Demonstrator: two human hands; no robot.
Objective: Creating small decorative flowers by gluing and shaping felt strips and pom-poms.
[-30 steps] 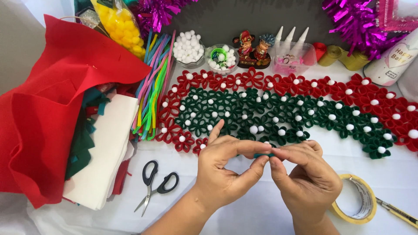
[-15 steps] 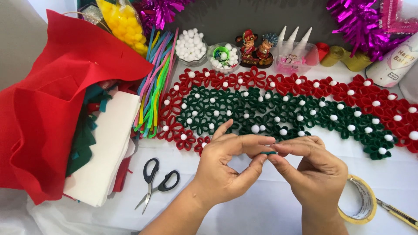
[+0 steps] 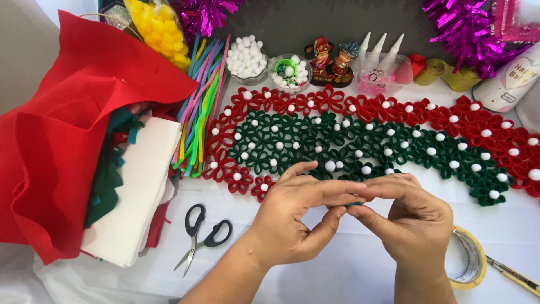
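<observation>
Both hands pinch a small green felt piece.
Left hand (image 3: pixel 292 217) and right hand (image 3: pixel 413 217) grip the felt piece (image 3: pixel 354 204) together, just below the flower mat (image 3: pixel 349 135); scissors (image 3: pixel 202 233) lie left.

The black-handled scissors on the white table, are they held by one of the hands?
No, the black-handled scissors lie on the white table, apart from the left hand and the right hand.

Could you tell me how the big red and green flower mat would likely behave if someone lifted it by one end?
The flower mat would probably sag and bend, since it looks pieced together from many small looped felt flowers. It is likely light for its size, being openwork fabric. The white pom-poms at the flower centres might come loose if tugged.
</observation>
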